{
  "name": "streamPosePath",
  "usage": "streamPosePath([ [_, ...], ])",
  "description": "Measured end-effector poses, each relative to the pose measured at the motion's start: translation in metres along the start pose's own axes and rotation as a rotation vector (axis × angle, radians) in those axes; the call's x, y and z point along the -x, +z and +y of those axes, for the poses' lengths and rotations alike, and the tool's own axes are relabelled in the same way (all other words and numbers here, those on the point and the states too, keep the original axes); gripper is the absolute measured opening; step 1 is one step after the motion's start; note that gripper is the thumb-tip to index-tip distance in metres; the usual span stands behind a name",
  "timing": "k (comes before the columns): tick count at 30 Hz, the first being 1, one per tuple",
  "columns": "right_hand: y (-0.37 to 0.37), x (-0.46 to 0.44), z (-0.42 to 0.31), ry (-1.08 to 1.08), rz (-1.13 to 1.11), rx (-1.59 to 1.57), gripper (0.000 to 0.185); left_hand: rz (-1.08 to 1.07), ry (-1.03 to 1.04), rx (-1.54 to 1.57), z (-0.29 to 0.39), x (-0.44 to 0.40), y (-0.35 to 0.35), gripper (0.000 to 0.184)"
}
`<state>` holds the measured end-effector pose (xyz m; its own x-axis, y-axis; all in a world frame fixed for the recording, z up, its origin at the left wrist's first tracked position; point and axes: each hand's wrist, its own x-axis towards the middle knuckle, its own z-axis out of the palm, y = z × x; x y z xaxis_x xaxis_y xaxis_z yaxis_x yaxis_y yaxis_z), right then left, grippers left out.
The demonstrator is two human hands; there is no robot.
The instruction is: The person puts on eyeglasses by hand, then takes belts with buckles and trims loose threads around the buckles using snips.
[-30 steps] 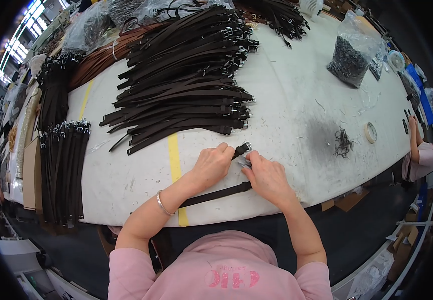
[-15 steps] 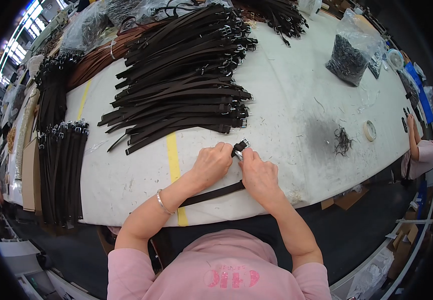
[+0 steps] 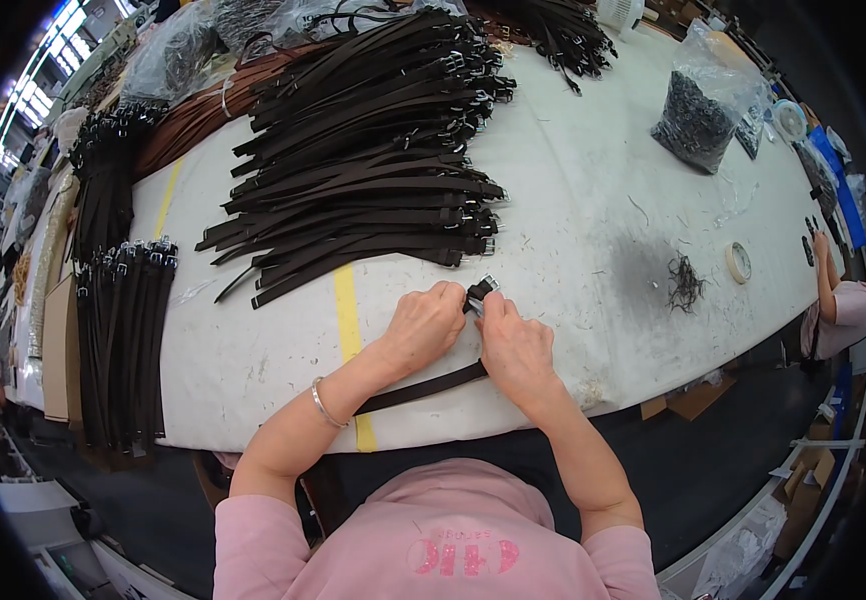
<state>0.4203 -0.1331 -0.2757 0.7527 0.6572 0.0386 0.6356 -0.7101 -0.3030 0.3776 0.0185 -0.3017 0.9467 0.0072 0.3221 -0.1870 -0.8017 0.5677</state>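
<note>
My left hand (image 3: 425, 325) is closed around the buckle end of a dark brown belt (image 3: 428, 387). The silver buckle (image 3: 486, 285) sticks up just past my fingertips. Against it, my right hand (image 3: 518, 350) is closed, with a small silvery metal tool (image 3: 476, 308) showing between the two hands; its kind is mostly hidden by my fingers. From beneath my right hand the belt's strap runs left along the table and passes under my left forearm.
A large pile of buckled belts (image 3: 373, 150) covers the table's far left. Another bundle (image 3: 123, 340) hangs over the left edge. To the right are a tape roll (image 3: 739, 262), a thread tangle (image 3: 686, 283) and a bag of dark pieces (image 3: 695, 120). Another person's arm (image 3: 826, 275) shows far right.
My hands stay almost in place at the buckle. The right hand has shifted very slightly, and the buckle has tilted a little.
</note>
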Motion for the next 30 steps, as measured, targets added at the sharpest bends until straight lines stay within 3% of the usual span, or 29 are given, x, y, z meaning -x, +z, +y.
streamPosePath([
  [13, -0.011, -0.004, 0.014, -0.077, -0.055, -0.15, 0.018, -0.111, -0.245, 0.216, 0.001, -0.014, -0.013, 0.009],
  [30, -0.009, -0.007, 0.004, -0.066, -0.085, -0.055, 0.019, -0.141, -0.291, 0.304, -0.006, -0.015, -0.013, 0.015],
])
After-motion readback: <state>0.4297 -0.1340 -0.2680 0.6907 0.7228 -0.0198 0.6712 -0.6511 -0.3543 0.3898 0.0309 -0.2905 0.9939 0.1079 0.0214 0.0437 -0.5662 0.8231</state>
